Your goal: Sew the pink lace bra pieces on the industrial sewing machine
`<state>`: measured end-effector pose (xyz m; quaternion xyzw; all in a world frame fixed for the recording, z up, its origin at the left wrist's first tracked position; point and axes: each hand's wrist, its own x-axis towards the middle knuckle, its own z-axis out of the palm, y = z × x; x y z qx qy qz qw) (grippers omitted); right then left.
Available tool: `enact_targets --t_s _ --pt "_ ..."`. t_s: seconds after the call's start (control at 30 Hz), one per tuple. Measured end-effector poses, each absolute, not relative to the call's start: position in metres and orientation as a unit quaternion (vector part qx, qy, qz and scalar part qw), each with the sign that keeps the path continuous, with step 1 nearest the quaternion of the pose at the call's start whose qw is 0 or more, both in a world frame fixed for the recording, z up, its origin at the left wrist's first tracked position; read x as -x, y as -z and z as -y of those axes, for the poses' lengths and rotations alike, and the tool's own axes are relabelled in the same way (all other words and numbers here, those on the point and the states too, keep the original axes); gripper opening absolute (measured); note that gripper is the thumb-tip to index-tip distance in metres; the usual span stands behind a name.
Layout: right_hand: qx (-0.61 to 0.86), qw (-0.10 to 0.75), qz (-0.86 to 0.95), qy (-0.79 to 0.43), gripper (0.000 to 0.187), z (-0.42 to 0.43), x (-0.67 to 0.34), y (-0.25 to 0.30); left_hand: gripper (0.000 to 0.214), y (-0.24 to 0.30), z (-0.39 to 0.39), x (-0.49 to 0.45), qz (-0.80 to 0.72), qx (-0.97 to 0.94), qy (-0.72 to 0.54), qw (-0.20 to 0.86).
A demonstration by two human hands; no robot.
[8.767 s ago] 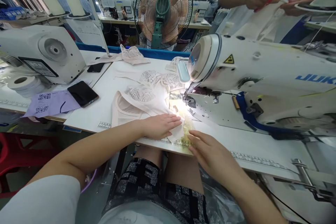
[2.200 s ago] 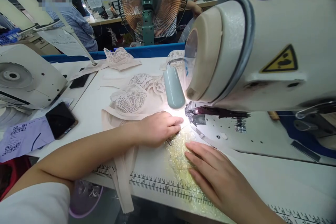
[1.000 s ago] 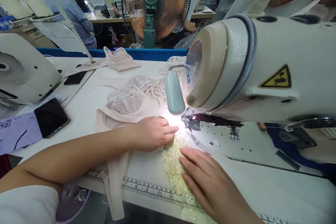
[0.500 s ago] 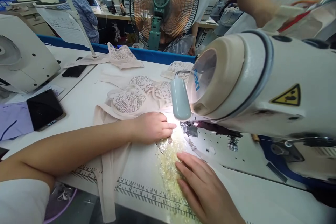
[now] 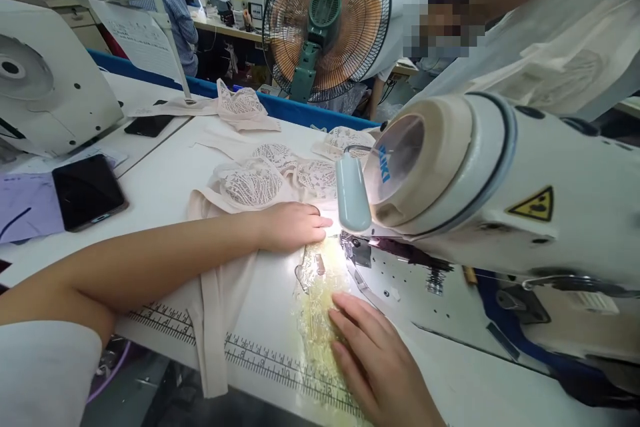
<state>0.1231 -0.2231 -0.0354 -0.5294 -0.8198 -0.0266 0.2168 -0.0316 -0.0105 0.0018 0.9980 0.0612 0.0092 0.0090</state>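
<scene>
My left hand (image 5: 291,224) lies beside the needle area of a white sewing machine (image 5: 510,167), fingers curled together and the foremost finger pointing at the lit presser foot (image 5: 349,240). What its fingers hold, if anything, is hidden. A pale pink lace bra (image 5: 253,183) lies just beyond it, and a fabric strip (image 5: 213,330) runs under my left forearm and over the front edge. My right hand (image 5: 377,360) rests with fingers stretched on the table, touching a yellowish taped strip (image 5: 317,320). Nothing shows in it.
A small lamp (image 5: 353,193) hangs by the machine head. Another lace piece (image 5: 243,107), a phone (image 5: 87,192) and a second phone (image 5: 149,123) lie to the left. Behind the blue table edge (image 5: 295,113) stands a fan (image 5: 327,20). A person (image 5: 550,33) is at the right back.
My left hand has shifted slightly away from me, baring more of the taped strip. My right hand stays beside it. The view has tilted, and the person at the back has an arm stretched out.
</scene>
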Motion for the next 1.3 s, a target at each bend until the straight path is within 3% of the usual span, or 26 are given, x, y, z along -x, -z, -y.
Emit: enact_targets --t_s 0.33,0.6,1.3 --pt "0.538 0.231 0.81 0.016 0.028 0.225 -0.122 0.039 0.022 -0.001 0.014 0.033 -0.098 -0.995 -0.006 0.008" --pt "0.55 0.228 0.803 0.015 0.026 0.225 -0.117 0.039 0.017 0.003 0.033 0.019 -0.202 -0.977 -0.01 0.072" --pt "0.581 0.201 0.788 0.031 0.028 0.227 -0.11 0.038 0.027 0.011 0.016 0.035 -0.167 -0.977 -0.085 0.1"
